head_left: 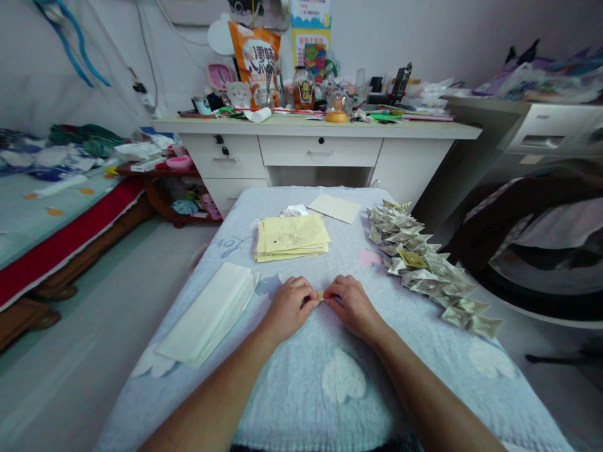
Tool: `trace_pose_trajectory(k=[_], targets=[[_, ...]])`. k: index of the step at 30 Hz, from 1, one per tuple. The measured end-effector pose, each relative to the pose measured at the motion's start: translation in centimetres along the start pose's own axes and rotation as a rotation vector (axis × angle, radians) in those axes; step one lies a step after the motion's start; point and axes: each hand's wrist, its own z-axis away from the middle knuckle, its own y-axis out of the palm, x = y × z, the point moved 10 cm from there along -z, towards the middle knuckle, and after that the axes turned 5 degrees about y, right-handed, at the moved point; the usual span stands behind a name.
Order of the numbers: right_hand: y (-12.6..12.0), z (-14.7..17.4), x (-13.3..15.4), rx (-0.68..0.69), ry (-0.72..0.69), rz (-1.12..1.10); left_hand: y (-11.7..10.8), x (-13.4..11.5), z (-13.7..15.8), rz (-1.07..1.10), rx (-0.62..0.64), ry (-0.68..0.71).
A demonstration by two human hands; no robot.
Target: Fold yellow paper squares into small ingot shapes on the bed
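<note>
Pinching a small yellowish paper piece (321, 296) by its two ends between left hand (291, 307) and right hand (352, 306), with narrow fingertip grips, over the middle of the cloth-covered desk (292, 395). Probably mid-fold, judging by the folded paper pieces (426, 281) clustered at right. Next, apparently needing steady ends and an even press to set any crease.

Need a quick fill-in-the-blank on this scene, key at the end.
1. The small piece is ____ the left hand and the right hand, pinched by both.
2. The sketched stack beyond the hands is ____ in colour.
3. The pale stack lies to the ____ of both hands.
4. The rows of folded pieces lie to the ____ of both hands.

Missing words: between; yellow; left; right.
</note>
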Motion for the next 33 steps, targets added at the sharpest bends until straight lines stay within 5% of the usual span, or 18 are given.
trace_pose_trajectory(k=[18, 33], targets=[[0.2, -0.4, -1.0, 0.013, 0.179, 0.09, -0.1, 1.6, 0.0, -0.173, -0.025, -0.156], [0.5, -0.6, -1.2, 0.038, 0.232, 0.131, -0.3, 2.4, -0.2, -0.07, -0.005, -0.248]])
